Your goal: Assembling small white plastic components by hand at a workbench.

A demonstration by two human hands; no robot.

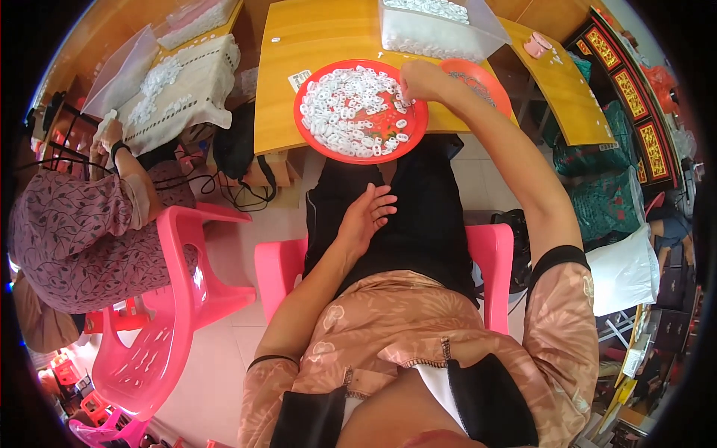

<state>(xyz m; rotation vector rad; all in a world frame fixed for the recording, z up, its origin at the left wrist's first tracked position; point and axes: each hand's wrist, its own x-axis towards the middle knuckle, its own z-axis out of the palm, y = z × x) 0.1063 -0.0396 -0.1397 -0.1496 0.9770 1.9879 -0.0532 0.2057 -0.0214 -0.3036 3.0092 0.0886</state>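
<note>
A round red tray [305, 134] lies at the table's near edge. It is spread with many small white oval plastic pieces [340, 101] with holes in them. My right hand [424, 81] is over the tray's right rim, its fingers bent down and closed together beside the pieces; what they hold, if anything, is hidden. Partly behind my right wrist sits a smaller orange-red plate [502, 93] with small grey pieces [472, 81] in it. My left hand [367, 215] hovers over my lap, palm turned inward, fingers loosely apart with nothing in them.
A clear bin [441, 43] of white pieces stands at the back of the yellow table [280, 67]. At left, a person in a patterned top [82, 224] works at a cloth-covered table [187, 97]. Pink chairs [175, 299] stand nearby; a pink cup [536, 46] is at right.
</note>
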